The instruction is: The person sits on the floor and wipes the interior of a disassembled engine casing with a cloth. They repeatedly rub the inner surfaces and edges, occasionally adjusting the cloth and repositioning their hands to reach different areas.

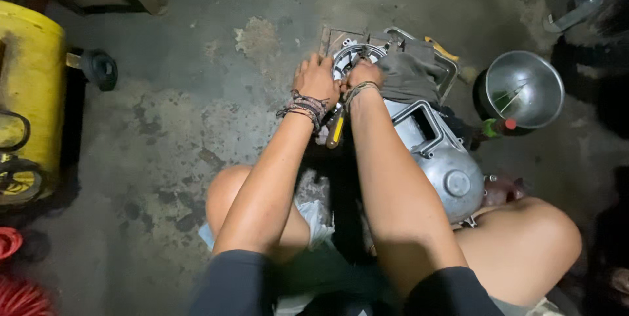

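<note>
Covering most of the view, a stained grey concrete floor (pixel 196 126) lies under a person who squats with bare knees wide apart. Along the left edge stands a large yellow tank (pixel 29 86) with a black wheel (pixel 99 69) at its side. Between the knees lies a silver engine housing (pixel 442 158), its rounded casing pointing toward the right knee and a square handle on top. Right of it sits a round metal bowl (pixel 524 88) with a few thin sticks inside. A grey rag (pixel 409 75) drapes over the far end of the housing, beside a round toothed metal plate (pixel 350 57).

Both hands meet at that round plate, at the far end of the housing. The left hand (pixel 316 80), with braided bands at the wrist, rests on the plate's left edge, fingers curled down over it. The right hand (pixel 363 75) is closed tight on something small against the plate; I cannot tell what it grips. A yellow-handled screwdriver (pixel 335 129) hangs between the two wrists, just touching neither clearly.
</note>
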